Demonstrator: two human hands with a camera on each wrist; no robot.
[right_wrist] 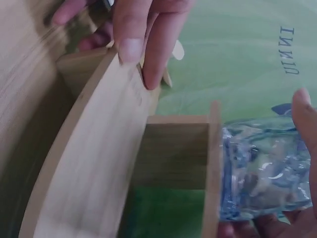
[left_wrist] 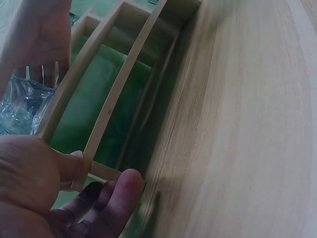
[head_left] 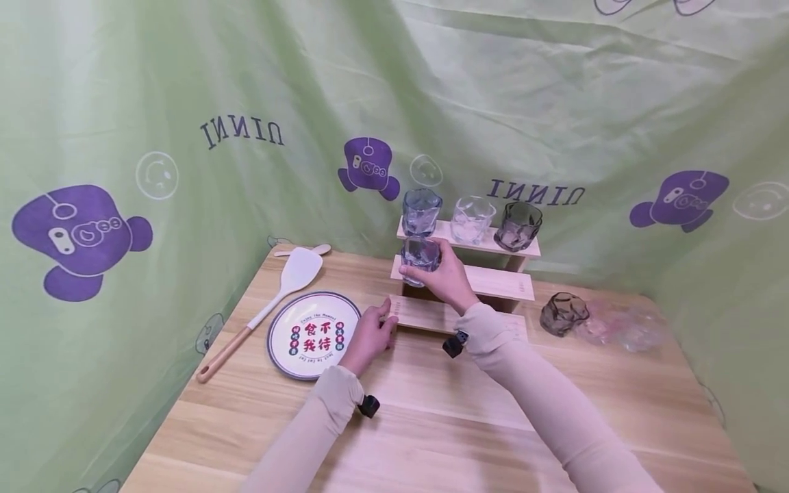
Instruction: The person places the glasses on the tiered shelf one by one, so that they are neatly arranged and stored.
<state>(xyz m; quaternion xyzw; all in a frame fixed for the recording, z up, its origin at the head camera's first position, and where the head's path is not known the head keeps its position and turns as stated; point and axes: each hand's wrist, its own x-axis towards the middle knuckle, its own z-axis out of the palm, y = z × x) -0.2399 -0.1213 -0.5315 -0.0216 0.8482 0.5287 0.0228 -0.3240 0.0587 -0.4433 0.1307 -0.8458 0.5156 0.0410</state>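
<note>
Two hands [head_left: 370,333] [head_left: 450,279]: one glass [head_left: 420,253], one rack [head_left: 501,281]

White spatula [head_left: 300,270] beside lettered plate [head_left: 317,336] — small spoon [head_left: 322,249] behind

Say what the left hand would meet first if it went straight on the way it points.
The lowest wooden shelf, whose end the left hand grips, would be met at once. Past it, the middle shelf seems next, near the bluish glass in the right hand, though depth is hard to judge.
</note>
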